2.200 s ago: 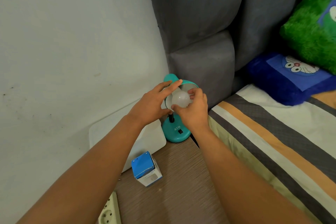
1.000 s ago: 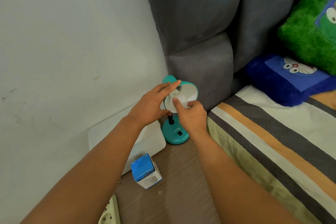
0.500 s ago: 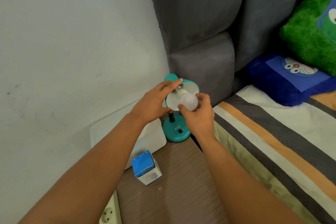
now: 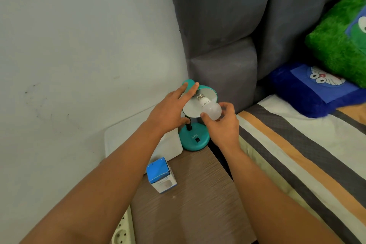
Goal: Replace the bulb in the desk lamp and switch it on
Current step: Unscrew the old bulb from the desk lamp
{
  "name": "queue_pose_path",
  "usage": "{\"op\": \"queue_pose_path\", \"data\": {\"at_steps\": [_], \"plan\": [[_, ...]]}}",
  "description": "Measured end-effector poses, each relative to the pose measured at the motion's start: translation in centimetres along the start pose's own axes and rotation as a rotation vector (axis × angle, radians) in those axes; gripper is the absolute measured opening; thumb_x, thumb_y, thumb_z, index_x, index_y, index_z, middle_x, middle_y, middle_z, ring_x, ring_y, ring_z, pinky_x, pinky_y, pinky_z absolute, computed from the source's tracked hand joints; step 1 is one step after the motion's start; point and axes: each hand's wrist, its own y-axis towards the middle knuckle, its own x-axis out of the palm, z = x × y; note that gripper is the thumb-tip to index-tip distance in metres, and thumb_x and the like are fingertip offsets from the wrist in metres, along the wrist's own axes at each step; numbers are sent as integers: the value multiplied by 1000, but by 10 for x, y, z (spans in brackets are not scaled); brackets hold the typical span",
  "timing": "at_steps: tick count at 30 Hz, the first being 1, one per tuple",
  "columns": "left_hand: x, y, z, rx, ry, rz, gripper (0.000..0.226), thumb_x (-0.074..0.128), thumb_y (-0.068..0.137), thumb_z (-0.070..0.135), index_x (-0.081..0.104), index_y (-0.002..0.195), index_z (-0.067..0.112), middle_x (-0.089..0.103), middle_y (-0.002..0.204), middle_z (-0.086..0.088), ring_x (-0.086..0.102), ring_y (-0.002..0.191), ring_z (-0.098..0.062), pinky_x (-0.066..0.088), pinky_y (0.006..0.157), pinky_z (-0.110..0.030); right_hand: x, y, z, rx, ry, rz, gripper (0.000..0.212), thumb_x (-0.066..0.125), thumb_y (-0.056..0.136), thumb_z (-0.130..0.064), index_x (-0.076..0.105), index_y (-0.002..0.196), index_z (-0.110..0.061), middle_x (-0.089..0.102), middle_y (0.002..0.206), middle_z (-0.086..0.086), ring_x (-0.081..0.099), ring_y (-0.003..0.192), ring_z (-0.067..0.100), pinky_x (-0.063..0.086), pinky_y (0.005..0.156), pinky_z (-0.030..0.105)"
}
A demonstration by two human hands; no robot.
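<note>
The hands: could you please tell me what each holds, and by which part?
The right hand pinches the bulb by its round frosted end; the left hand rests straight fingers on top of the lamp shade.

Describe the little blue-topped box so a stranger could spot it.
Find the brown wood-grain bedside table beside the striped bed. Near its left edge, in front of the teal desk lamp, stands a small white cardboard box; its blue top is unique there.

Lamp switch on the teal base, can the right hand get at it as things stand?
Probably yes: the switch sits uncovered just below the right hand, nothing between. But that hand grips the bulb, so only a spare finger could press.
</note>
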Motion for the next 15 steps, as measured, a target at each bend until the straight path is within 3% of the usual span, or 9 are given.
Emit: {"op": "queue_pose_path", "data": {"at_steps": [4,7,11,13,15], "plan": [[0,-39,11,-58,-76,23,106,74,84,43,-4,156,39,7,167,-1,13,152,-26,27,120,-43,-22,-24,9,-7,-9,-34,53,82,72,-38,49,112,-29,62,100,-10,66,90,12,57,75,30],[16,-85,28,-150,-168,43,96,66,88,49,1,158,34,11,166,-1,12,152,-22,20,122,-37,-43,-54,19,12,-58,-96,49,80,76,-36,47,112,-30,55,93,-20,66,86,8,51,67,20],[52,-152,52,-284,-300,47,88,59,92,54,6,158,30,14,166,1,13,151,-19,18,120,-33,-62,-97,48,35,-151,-200,49,78,80,-32,46,117,-29,53,92,-19,64,82,7,46,62,18],[75,-181,65,-347,-368,14,85,56,93,54,8,158,30,15,165,2,13,151,-17,19,120,-34,-65,-117,66,84,-221,-237,49,77,80,-34,47,117,-27,56,94,-14,62,83,10,49,66,23],[98,-204,75,-400,-404,-36,83,55,94,54,9,158,29,16,165,2,15,151,-17,20,122,-35,-63,-131,84,122,-279,-258,50,78,75,-42,49,114,-29,62,98,-6,65,88,18,56,78,39]]}}
